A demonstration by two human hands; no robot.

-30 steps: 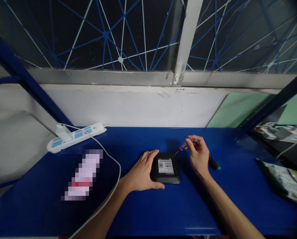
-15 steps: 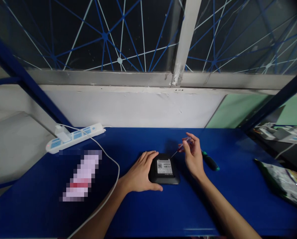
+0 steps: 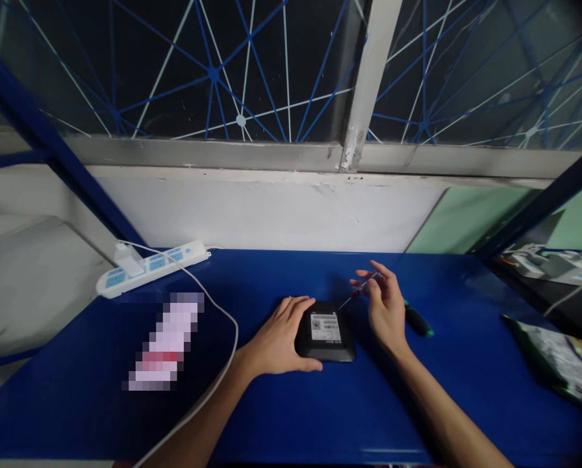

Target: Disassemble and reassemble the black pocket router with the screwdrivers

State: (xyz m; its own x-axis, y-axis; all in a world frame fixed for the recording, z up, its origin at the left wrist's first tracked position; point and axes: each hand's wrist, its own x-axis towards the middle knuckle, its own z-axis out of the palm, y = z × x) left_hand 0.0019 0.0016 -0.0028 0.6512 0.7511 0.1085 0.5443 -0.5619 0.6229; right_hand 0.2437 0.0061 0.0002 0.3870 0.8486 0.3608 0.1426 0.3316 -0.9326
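Observation:
A flat black box-shaped device (image 3: 330, 353) with a white printed label (image 3: 326, 327) lies on the blue table. My left hand (image 3: 281, 338) grips its left side, with the thumb along the near edge and the fingers over the far left corner. Between the fingertips of my right hand (image 3: 386, 309) is a thin screwdriver (image 3: 353, 297) with a clear handle. Its slim shaft slants down to the left, and the tip is at the device's far right corner; contact with a screw is too small to see. Just right of that hand lies a black and green handle (image 3: 419, 321), partly hidden.
A white power strip (image 3: 152, 266) with a plugged-in adapter stands at the back left. Its white cable (image 3: 233, 325) runs across my left forearm. A blurred-out pinkish item (image 3: 167, 341) lies left, a shiny packet (image 3: 558, 357) at the right edge. Blue frame bars flank the table.
The view has shifted slightly, moving everything a little to the right. My right fingers have changed position slightly on the screwdriver handle; its tip stays at the same corner. My left hand keeps its grip.

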